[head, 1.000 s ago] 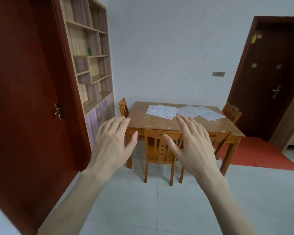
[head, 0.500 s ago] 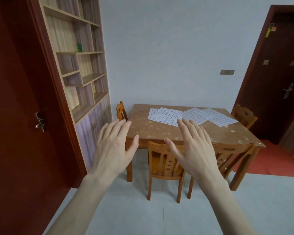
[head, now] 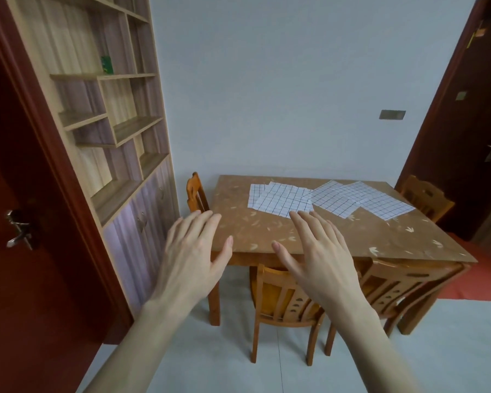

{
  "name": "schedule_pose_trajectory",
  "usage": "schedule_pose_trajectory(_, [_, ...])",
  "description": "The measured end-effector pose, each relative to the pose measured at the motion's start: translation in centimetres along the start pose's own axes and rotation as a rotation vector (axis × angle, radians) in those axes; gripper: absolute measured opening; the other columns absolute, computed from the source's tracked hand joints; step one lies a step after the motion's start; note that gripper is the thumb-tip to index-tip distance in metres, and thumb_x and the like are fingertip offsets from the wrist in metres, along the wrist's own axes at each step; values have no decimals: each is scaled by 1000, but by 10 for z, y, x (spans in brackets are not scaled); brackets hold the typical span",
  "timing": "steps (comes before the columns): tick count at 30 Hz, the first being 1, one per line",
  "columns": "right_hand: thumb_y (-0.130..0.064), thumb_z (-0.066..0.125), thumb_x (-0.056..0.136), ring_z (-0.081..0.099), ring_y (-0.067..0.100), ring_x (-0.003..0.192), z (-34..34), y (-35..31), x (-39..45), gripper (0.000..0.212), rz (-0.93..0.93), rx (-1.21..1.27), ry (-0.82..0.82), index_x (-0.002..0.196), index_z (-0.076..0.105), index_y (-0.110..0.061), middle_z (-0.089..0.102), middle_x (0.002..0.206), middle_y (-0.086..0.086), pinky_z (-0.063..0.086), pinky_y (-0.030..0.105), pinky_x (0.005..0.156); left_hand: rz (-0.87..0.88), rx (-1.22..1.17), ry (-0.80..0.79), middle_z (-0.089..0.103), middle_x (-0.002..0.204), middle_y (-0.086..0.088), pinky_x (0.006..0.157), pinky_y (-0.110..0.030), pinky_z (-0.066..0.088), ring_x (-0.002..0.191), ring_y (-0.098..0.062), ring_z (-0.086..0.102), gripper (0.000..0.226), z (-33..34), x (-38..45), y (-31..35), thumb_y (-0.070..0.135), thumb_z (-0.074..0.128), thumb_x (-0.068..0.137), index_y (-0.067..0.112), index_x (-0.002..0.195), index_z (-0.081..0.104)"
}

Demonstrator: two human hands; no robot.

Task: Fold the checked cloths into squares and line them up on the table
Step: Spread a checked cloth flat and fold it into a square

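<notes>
Several white cloths with a thin dark check lie flat and overlapping on the far half of a brown wooden table (head: 267, 236). One bunch of cloths (head: 278, 198) is left of centre, another bunch of cloths (head: 360, 201) spreads to the right. My left hand (head: 192, 252) and my right hand (head: 316, 256) are held out palm down in front of me, fingers spread, short of the table's near edge and well away from the cloths. Both hands hold nothing.
Two wooden chairs (head: 287, 302) are tucked under the table's near side, one chair (head: 194, 192) stands at its left end and another chair (head: 425, 195) at its right. A tall bookshelf (head: 108, 131) and a red door (head: 20, 228) stand to the left, a dark door (head: 476, 131) and red mat (head: 482, 282) to the right.
The table and cloths have come closer and larger in view as I walked toward them. My hands keep the same open, outstretched pose.
</notes>
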State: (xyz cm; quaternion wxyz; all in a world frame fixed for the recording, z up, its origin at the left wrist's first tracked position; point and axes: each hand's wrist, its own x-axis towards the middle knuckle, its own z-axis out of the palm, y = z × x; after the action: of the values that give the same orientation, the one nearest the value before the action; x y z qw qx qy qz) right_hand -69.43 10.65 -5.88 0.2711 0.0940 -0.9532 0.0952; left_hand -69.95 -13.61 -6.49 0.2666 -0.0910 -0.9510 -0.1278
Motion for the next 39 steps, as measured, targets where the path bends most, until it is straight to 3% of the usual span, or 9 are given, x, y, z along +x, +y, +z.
schedule_pose_trajectory(16, [-74, 30, 99, 35, 23, 152, 182, 67, 227, 79, 43, 1, -18, 156, 40, -20, 46, 159, 4, 24, 42, 125, 19, -35, 50, 54, 149, -2, 116, -44, 41, 141, -20, 46, 58, 157, 238, -83, 53, 40, 102, 17, 145, 53])
schedule_pose_trajectory(21, [-74, 28, 98, 39, 26, 150, 229, 80, 286, 82, 56, 17, -51, 154, 44, -17, 48, 157, 7, 32, 47, 122, 0, 6, 6, 52, 151, -2, 118, -45, 38, 143, -20, 43, 58, 196, 296, -109, 53, 40, 102, 18, 146, 52])
schedule_pose_trajectory(25, [-72, 31, 98, 39, 25, 150, 264, 90, 324, 79, 71, 5, -66, 154, 44, -18, 48, 157, 6, 29, 45, 122, 19, 16, -19, 55, 148, -3, 116, -46, 39, 141, -22, 45, 57, 228, 337, -130, 53, 38, 102, 16, 144, 55])
schedule_pose_trajectory(34, [-68, 38, 99, 39, 24, 149, 348, 110, 401, 74, 200, -70, -77, 155, 43, -19, 49, 157, 4, 18, 38, 122, 87, -40, -61, 54, 149, -4, 116, -47, 40, 141, -22, 45, 57, 313, 434, -179, 52, 38, 103, 16, 144, 55])
schedule_pose_trajectory(39, [-68, 35, 99, 35, 21, 152, 391, 116, 452, 75, 306, -77, -80, 155, 42, -19, 46, 159, 3, 25, 43, 125, 141, -124, -79, 53, 150, -3, 119, -42, 36, 143, -21, 43, 57, 362, 499, -212, 53, 38, 103, 17, 145, 53])
